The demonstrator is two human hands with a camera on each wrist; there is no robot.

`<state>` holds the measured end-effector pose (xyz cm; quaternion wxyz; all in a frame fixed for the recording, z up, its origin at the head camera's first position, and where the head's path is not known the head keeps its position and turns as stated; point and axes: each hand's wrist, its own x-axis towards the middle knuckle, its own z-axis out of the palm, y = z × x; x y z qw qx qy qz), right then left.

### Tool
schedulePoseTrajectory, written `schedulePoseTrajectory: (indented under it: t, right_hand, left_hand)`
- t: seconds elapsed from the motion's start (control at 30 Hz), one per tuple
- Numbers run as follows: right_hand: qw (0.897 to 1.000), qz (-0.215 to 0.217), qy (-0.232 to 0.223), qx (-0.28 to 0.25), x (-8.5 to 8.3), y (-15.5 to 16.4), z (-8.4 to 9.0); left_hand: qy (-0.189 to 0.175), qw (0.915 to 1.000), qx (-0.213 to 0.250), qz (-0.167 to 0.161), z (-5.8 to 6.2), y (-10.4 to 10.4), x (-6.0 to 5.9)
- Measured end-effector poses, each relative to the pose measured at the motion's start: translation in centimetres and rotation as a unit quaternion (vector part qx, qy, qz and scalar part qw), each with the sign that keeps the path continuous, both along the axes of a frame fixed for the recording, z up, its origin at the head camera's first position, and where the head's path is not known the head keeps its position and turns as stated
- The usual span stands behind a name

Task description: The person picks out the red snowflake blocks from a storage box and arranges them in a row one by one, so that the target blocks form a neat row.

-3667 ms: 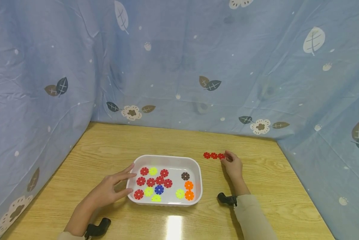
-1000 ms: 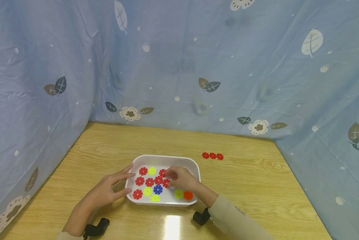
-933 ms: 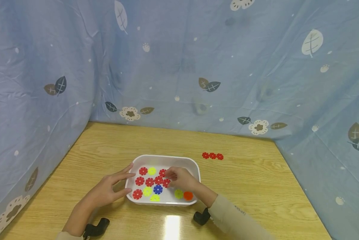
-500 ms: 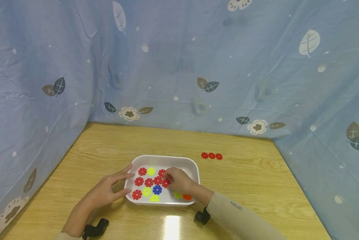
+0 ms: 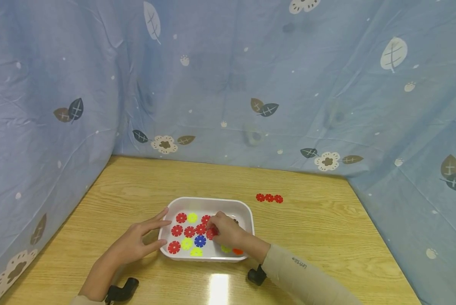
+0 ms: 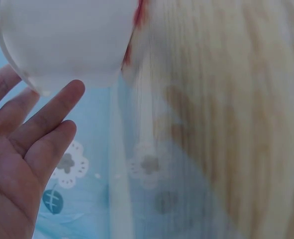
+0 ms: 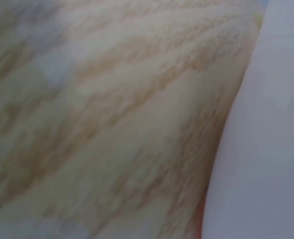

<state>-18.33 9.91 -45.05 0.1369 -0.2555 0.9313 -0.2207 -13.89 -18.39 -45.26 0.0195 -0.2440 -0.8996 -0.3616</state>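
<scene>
Low in the middle of the head view a white tray (image 5: 247, 210) sits on the wooden tabletop (image 5: 319, 237), with flat, flower-shaped plastic discs scattered inside it: red, yellow, one blue (image 5: 200, 241) and a bit of orange showing by the wrist. The right hand (image 5: 225, 231) reaches into the tray from the lower right, its fingers curled down, pinching a red disc (image 5: 211, 233) at the right end of the red cluster. The left hand (image 5: 134, 242) lies on the tabletop at the tray's left side, fingers straight and slightly spread, their tips touching the tray's left wall and holding nothing; in the left wrist view the same open palm (image 6: 17, 149) shows beside the tray's rounded white corner (image 6: 62, 45). Up and to the right of the tray, well apart from it, a short row of three red discs (image 5: 269, 198) lies on the bare wood. Blue cloth printed with leaves and flowers (image 5: 228, 84) hangs around the tabletop on three sides. The right wrist view is only a blur of wood grain and white tray wall.
</scene>
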Motion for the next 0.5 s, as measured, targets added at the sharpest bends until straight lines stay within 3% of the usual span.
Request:
schedulePoseTrajectory:
  t: [0.5]
  right_hand:
    - [0.999,0.036,0.013,0.001,0.24,0.21,0.04]
  left_hand:
    - [-0.027,0.9995,-0.006,0.013,0.19,0.18,0.07]
